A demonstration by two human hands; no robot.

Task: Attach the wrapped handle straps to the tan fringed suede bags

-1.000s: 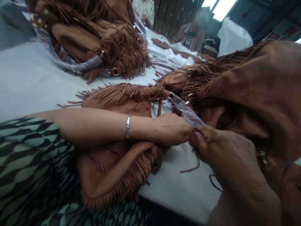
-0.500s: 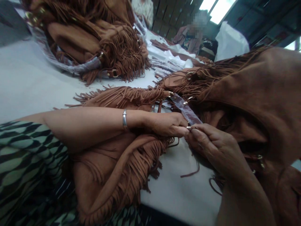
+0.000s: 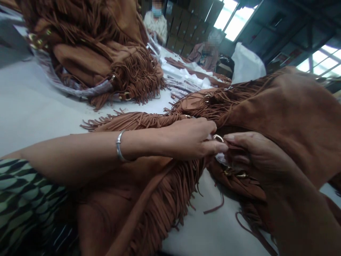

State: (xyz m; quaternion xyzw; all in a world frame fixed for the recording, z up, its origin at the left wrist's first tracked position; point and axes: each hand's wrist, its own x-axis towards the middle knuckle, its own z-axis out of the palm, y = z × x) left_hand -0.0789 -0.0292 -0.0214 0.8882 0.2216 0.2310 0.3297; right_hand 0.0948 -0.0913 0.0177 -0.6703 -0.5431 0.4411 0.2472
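My left hand (image 3: 197, 139), with a silver bracelet (image 3: 119, 145) on the wrist, is closed in a pinch around a gold-coloured metal ring (image 3: 218, 138). Just right of it, my right hand (image 3: 259, 153) pinches a brown strap end (image 3: 234, 146) near that ring. A bit of plastic wrap (image 3: 221, 158) shows below my left fingertips. Under my left forearm lies a brown suede bag (image 3: 149, 199) with long fringe, partly hidden by the arm. Gold clasps (image 3: 236, 173) hang beneath my right hand.
Another fringed bag (image 3: 87, 60) with a plastic-wrapped handle sits at the back left of the white table (image 3: 21, 103). More brown bags (image 3: 287, 110) are heaped at right. Wrapped straps (image 3: 183, 85) lie farther back. Two people (image 3: 205, 53) are beyond the table.
The hands stay close together, but my fingers have shifted and the ring now shows between them. The plastic-wrapped strap is now mostly hidden. The camera view has shifted.
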